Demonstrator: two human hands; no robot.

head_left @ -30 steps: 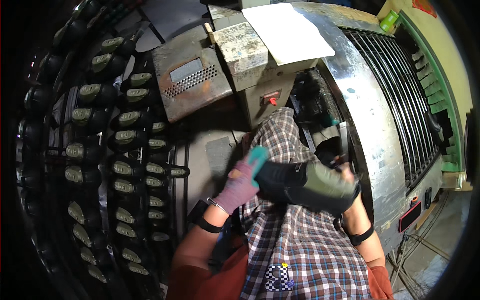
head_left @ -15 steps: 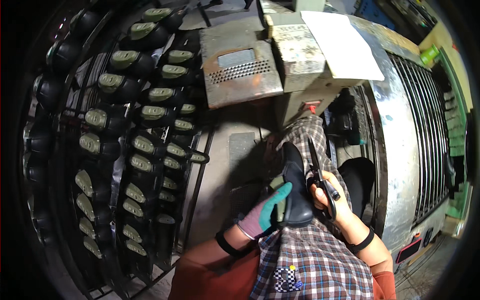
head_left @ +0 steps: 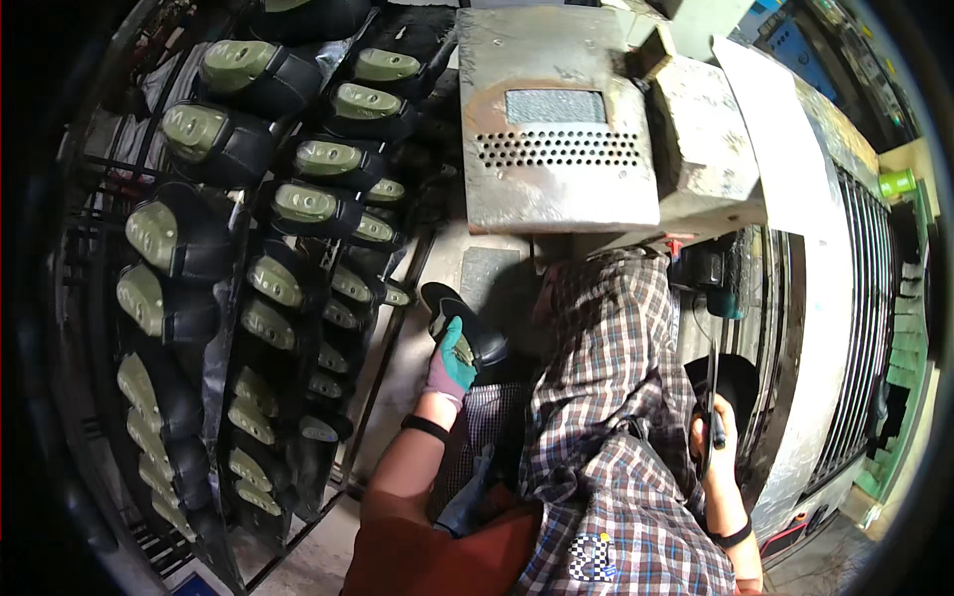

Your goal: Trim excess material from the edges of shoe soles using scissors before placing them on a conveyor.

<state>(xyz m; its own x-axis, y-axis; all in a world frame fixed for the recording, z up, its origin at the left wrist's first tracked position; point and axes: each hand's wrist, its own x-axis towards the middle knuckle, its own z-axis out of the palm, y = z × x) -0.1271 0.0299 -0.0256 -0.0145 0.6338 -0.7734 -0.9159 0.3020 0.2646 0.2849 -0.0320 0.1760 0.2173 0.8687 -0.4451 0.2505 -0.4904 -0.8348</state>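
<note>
Black shoe (head_left: pixel 485 345), olive plate partly showing beneath the glove: held in the air left of the lap, between the checked apron (head_left: pixel 611 397) and the rows of similar black-and-olive shoes (head_left: pixel 308 204). Tilted, one end up and to the left. Half a second ago it was over the lap, close between both hands; now well out to the left, clear of the apron.

Left hand (head_left: pixel 452 372), in a teal-and-mauve glove: fingers clasped round the shoe. Forearm stretched up and forward from the lower edge, dark band at the wrist.

Right hand (head_left: pixel 725 437), bare: fingers curled round a dark hand tool (head_left: pixel 713 382), long narrow part pointing up, away from the body. Earlier the tool was right beside the shoe; now the two are well apart, hand drawn to the right side of the lap. Forearm nearly straight, band at the wrist.

Ahead: perforated metal box (head_left: pixel 558 189); to its right, a pale sheet (head_left: pixel 770 129).
</note>
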